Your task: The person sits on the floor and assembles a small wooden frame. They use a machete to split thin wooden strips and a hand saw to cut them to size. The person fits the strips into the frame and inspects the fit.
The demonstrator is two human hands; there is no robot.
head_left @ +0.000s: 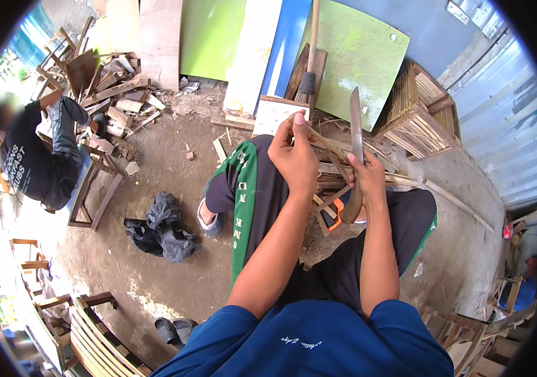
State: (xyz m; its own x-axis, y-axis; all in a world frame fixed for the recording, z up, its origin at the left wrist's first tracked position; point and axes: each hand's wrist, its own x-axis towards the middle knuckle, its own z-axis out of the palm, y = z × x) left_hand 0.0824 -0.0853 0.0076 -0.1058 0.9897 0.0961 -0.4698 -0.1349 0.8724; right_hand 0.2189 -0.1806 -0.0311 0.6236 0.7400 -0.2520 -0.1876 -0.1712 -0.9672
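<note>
The right hand (369, 174) is closed round the knife (358, 135) near where blade meets grip, the long blade standing almost upright and the curved wooden grip hanging below the fingers. The left hand (295, 157) is raised beside it, thumb and fingers bent together at the tips; it may be pinching a thin strip, but I cannot tell. The knife is thus between the knees, above a loose heap of sticks (328, 169), with the two hands near each other yet apart. The step in hand looks like handling or trimming thin wood with the blade, and no cut is plainly under way. By my judgement, the next move calls for a firm hold on the wood and the left fingers kept out of the edge's path. Under the grip is an orange-and-black tool (333, 215), partly hidden. The ground (155, 276) is bare and dusty, with a crumpled black bag (167, 229) to the left and a pair of sandals (175, 330) nearer the body. Ahead, a broom (309, 63) leans among upright boards, one of them green (363, 56); a slatted crate (420, 119) stands right of these, near a corrugated wall (501, 125). At the far left a co-worker (33, 154) sits beside a pile of scrap wood (118, 94).
</note>
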